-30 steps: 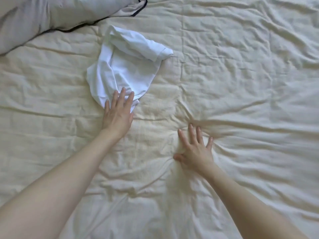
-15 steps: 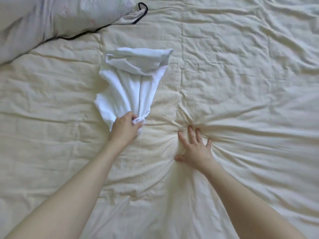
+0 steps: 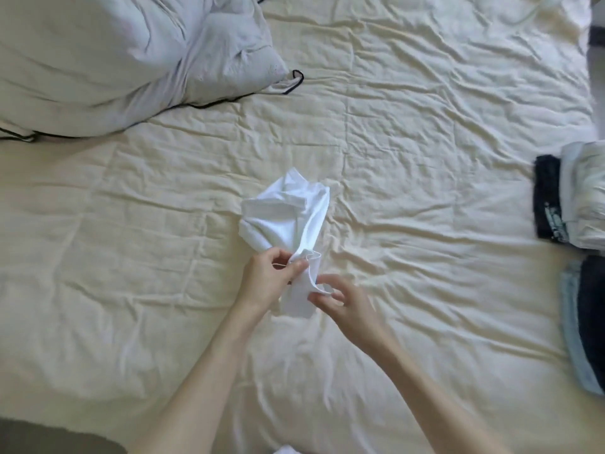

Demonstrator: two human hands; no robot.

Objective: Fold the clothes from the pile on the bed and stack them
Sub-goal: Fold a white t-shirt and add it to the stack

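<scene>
At centre frame a crumpled white garment (image 3: 288, 217) lies on the bed (image 3: 425, 142), its near edge lifted. The left hand (image 3: 268, 278) grips that edge; the right hand (image 3: 340, 301), just lower right, pinches the same edge.

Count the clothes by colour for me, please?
White: 1, the garment both hands hold.
Black: 1, folded at right.
Pale grey-white: 1.
Navy: 1.
Light blue: 1.
Total: 5
</scene>
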